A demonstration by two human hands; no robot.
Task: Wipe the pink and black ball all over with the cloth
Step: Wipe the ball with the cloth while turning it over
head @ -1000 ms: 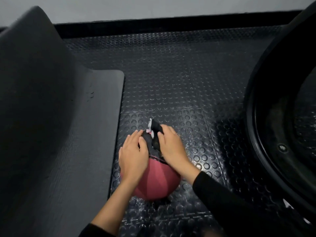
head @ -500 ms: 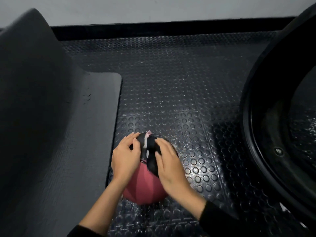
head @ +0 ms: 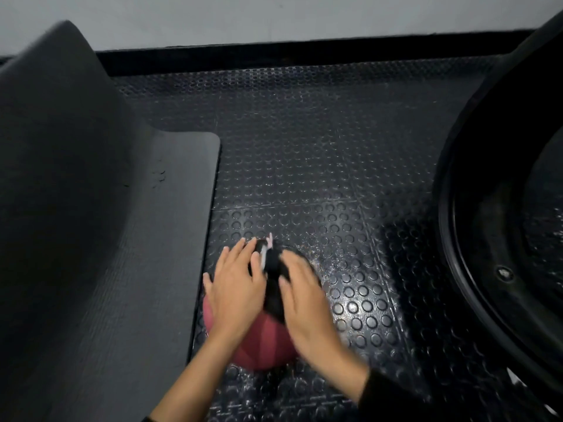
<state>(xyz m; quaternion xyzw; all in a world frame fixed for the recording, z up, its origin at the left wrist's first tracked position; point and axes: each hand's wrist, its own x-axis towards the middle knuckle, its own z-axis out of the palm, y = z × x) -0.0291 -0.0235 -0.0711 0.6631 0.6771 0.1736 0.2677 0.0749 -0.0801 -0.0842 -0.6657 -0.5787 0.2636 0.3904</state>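
Note:
The pink and black ball (head: 262,342) sits on the studded black rubber floor, close in front of me. My left hand (head: 237,284) lies flat on the ball's upper left side with its fingers straight. A dark cloth (head: 274,284) with a small pale tag is bunched over the top of the ball between my hands. My right hand (head: 307,306), blurred by motion, holds the cloth against the ball's upper right side, with its thumb on the fabric. The far, black half of the ball is mostly hidden under the cloth and my hands.
A dark grey foam mat (head: 137,269) lies along the left, its far part curling upward. A large black round rim (head: 475,239) fills the right side. A black skirting strip (head: 274,53) and a pale wall close off the far end.
My right hand has drawn the cloth back toward me over the top of the ball. My left hand has spread flatter on the ball. The ball has stayed in place.

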